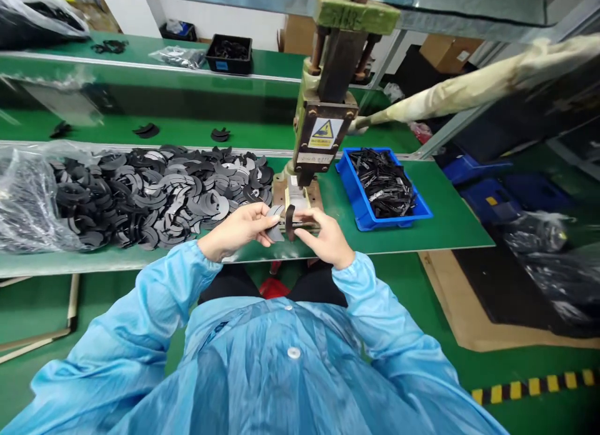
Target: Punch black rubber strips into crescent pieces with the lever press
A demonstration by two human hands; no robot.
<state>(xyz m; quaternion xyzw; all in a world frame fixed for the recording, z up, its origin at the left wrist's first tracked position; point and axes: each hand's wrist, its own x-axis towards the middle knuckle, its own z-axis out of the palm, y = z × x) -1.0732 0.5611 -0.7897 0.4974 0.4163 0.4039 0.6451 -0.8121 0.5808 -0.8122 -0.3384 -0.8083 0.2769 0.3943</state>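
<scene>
In front of the hand press (323, 110), both of my hands are raised over the table's front edge. My left hand (244, 227) pinches a grey curved plastic piece (275, 231) between thumb and fingers. Close beside it, my right hand (328, 238) grips a dark curved piece (290, 222) that stands on edge. The two pieces are next to each other; whether they touch I cannot tell. Behind my fingers sits the press base (280, 191) with a light metal fixture (296, 194) on it.
A large heap of curved pieces (178, 191) spreads to the left, beside a clear plastic bag (37, 197). At right stands a blue bin (349, 194) of thin black parts. The press's wrapped lever (450, 91) reaches out to the upper right. A black bin (229, 65) stands on the back shelf.
</scene>
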